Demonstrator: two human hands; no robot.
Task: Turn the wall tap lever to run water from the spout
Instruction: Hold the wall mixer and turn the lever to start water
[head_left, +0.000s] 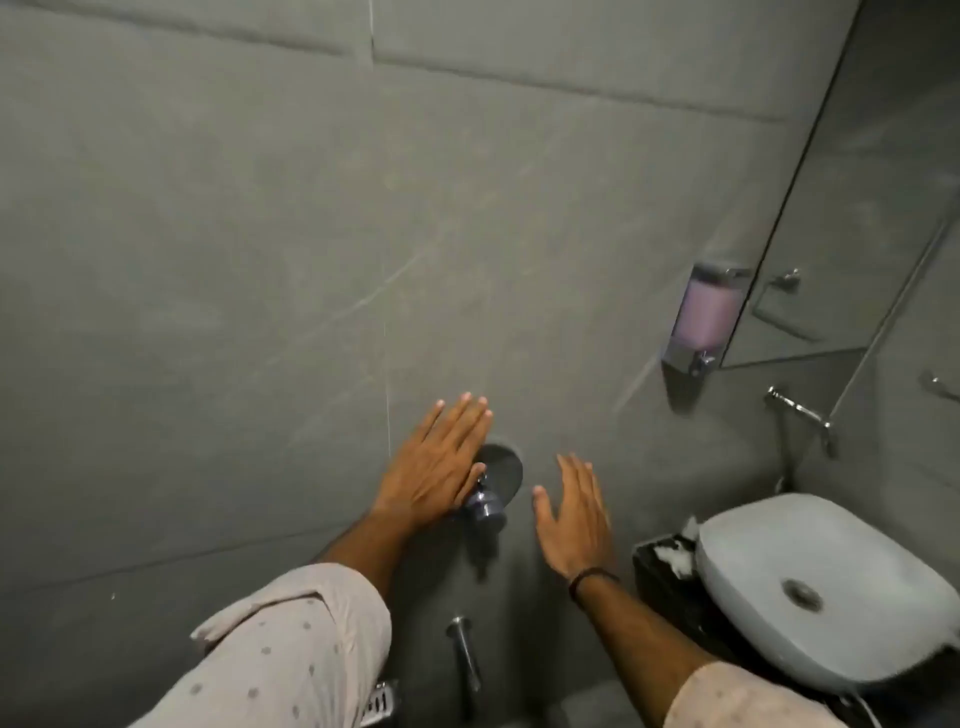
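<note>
Resting flat, fingers spread, left hand (441, 462) touches tap lever (485, 501), w/o gripping. Right hand (574, 512) hangs open beside it, empty. Lever prob. stiff, slick metal; grip the knob end.

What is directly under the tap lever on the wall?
Under the tap lever a chrome spout sticks out of the grey wall. The left hand covers the lever's left side.

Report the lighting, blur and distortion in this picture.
Head view: dim, flat light; the tap lever casts a soft shadow down the wall. Soft blur throughout, worst at the soap dispenser. Wide-angle bend curves the tile joints. Both the left hand and right hand are slightly smeared.
</note>
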